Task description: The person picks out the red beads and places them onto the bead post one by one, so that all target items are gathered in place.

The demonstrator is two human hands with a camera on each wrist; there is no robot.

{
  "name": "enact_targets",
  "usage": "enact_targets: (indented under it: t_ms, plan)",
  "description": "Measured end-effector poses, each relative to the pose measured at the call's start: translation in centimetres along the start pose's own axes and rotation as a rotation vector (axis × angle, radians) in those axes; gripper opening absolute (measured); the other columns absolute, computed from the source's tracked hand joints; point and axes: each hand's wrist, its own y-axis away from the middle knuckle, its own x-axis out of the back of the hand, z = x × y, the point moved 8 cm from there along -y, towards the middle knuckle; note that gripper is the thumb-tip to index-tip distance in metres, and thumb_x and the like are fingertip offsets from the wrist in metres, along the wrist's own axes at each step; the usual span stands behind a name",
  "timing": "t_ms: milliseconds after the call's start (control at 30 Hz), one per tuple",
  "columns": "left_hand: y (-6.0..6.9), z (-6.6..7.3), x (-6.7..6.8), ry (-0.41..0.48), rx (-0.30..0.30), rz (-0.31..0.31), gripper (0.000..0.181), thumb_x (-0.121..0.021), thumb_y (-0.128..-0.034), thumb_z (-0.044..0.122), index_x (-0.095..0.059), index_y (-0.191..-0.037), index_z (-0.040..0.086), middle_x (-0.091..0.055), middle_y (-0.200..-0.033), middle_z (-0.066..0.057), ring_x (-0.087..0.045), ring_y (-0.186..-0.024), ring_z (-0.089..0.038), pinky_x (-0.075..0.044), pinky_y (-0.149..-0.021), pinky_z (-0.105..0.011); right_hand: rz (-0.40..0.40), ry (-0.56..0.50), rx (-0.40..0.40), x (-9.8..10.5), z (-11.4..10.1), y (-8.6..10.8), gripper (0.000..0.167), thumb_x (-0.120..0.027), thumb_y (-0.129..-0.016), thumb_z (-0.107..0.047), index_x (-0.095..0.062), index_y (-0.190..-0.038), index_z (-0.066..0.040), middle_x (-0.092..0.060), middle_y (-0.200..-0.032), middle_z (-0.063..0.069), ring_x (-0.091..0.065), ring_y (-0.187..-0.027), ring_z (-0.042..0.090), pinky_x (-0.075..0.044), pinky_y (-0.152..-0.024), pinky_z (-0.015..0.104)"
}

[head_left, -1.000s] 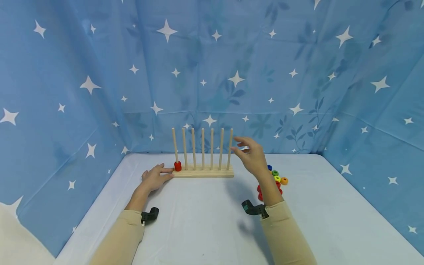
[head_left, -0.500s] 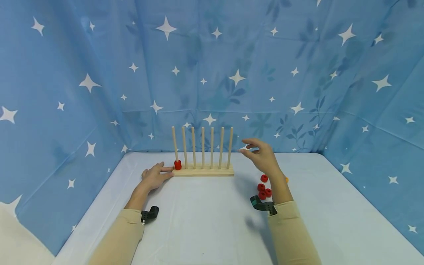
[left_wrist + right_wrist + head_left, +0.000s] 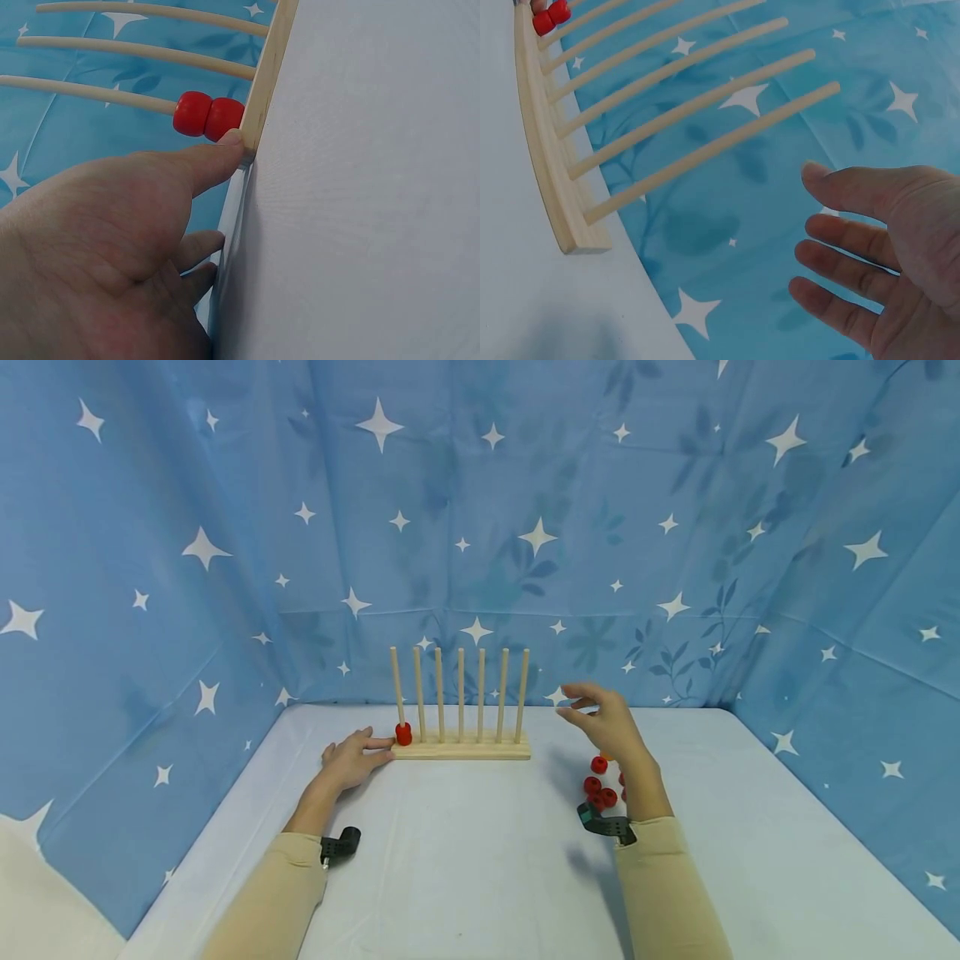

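Observation:
A wooden peg stand [image 3: 480, 750] with several upright rods stands at the back middle of the table. Two red beads [image 3: 208, 116] are stacked at the foot of its leftmost rod. My left hand [image 3: 349, 763] holds the left end of the base between thumb and index finger; in the left wrist view the thumb [image 3: 214, 161] lies against that end, and the index finger is mostly hidden. Right of the stand, my right hand [image 3: 609, 724] hovers above the table. Its fingers [image 3: 847, 232] are loosely bent, apart from the thumb, and nothing is between them.
Several loose red beads [image 3: 592, 786] lie on the white table [image 3: 465, 860] below my right hand. An orange bead [image 3: 606, 757] peeks out beside the wrist; the forearm hides others. A blue star-patterned curtain [image 3: 480, 568] hangs behind and along both sides.
My right hand has drawn away from the rightmost rod, moving right and slightly down toward the loose beads. My left hand and the stand have stayed in place.

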Motion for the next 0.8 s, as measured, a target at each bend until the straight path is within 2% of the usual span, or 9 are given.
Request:
enact_targets:
  t_ms: [367,567,800]
  plan:
    - [0.0,0.1,0.0,0.004,-0.001,-0.002,0.04,-0.067,-0.1028,0.034,-0.069,-0.139,0.016,-0.032,-0.167,-0.025,-0.021,-0.157,-0.048,0.002,-0.122,-0.072,-0.042,0.076,-0.087,0.0,2.3,0.5,0.045,-0.072,-0.101,-0.028,-0.064,-0.141,-0.009,-0.064,-0.142,0.017,-0.064,-0.123,0.036,-0.058,-0.095,0.055]
    - [0.1,0.2,0.0,0.021,-0.011,-0.013,0.041,-0.066,-0.103,0.034,-0.069,-0.139,0.014,-0.031,-0.167,-0.026,-0.019,-0.157,-0.049,0.004,-0.121,-0.073,-0.051,0.102,-0.119,0.0,3.5,0.6,0.046,-0.071,-0.101,-0.028,-0.063,-0.141,-0.007,-0.064,-0.14,0.018,-0.063,-0.125,0.038,-0.058,-0.096,0.055]
    - [0.2,0.3,0.0,0.024,-0.004,-0.016,0.042,-0.066,-0.1033,0.033,-0.068,-0.14,0.014,-0.03,-0.167,-0.026,-0.018,-0.157,-0.049,0.004,-0.122,-0.072,-0.084,0.122,-0.15,-0.2,4.5,0.8,0.044,-0.071,-0.101,-0.03,-0.064,-0.139,-0.008,-0.065,-0.138,0.018,-0.062,-0.126,0.038,-0.061,-0.089,0.05]
